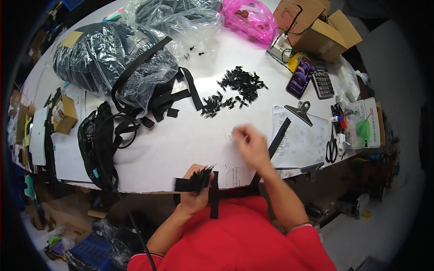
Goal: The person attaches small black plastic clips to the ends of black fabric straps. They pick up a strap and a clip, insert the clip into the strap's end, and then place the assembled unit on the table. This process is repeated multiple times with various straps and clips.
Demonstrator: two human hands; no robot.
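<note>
Close to my body at the table's front edge, my left hand point(195, 202) is wrapped round a bundle of short black zipper-tape strips point(198, 180). Their frayed ends stick up, and one strip hangs down beside the hand. My right hand point(251, 147) is over the table, a little blurred, with its fingers curled in; anything between them is too small or smeared to make out. A long black strip point(280, 135) lies beside and partly behind the right wrist. Beyond the hands, a heap of small black zipper sliders point(244, 85) is spread on the white table point(172, 144).
Plastic-wrapped dark bundles point(99, 63), black straps point(169, 97) and a black mesh piece point(96, 140) are on the left. To the right lie a clipboard with papers point(300, 140), scissors point(332, 149), a phone point(300, 77) and a calculator point(323, 85). Cardboard boxes point(323, 38) stand behind.
</note>
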